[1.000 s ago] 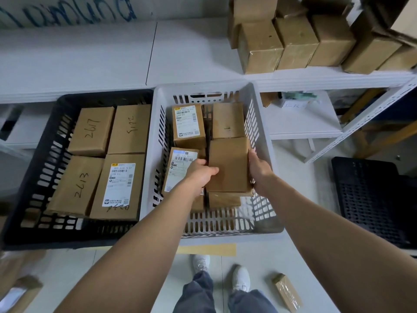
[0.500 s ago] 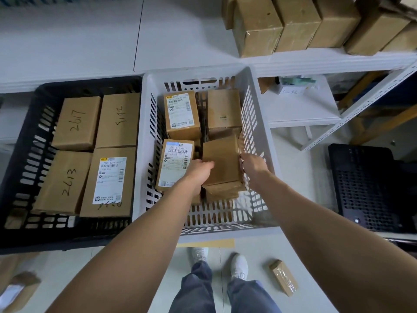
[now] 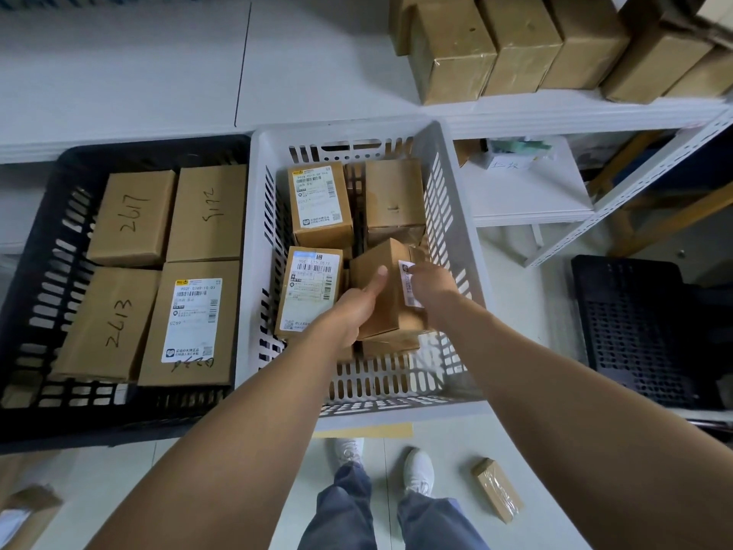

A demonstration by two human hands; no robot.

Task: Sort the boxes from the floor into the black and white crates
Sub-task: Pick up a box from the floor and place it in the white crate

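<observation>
A brown cardboard box (image 3: 386, 287) is tilted on edge inside the white crate (image 3: 452, 200), its white label turned to the right. My left hand (image 3: 351, 307) grips its left face, thumb laid across the top. My right hand (image 3: 430, 289) holds its labelled right side. Several other boxes lie in the white crate, among them a labelled box (image 3: 311, 291) right beside my left hand. The black crate (image 3: 35, 248) at left holds several flat boxes, some with handwritten numbers.
On the floor lie a small taped box (image 3: 497, 495) by my feet and another box (image 3: 23, 514) at the bottom left. Larger boxes (image 3: 511, 41) stand on the white shelf above. A black crate (image 3: 634, 331) sits at the right.
The box between my hands has rolled from lying flat to standing tilted on edge, its label now showing at the right. My head has moved closer over the white crate.
</observation>
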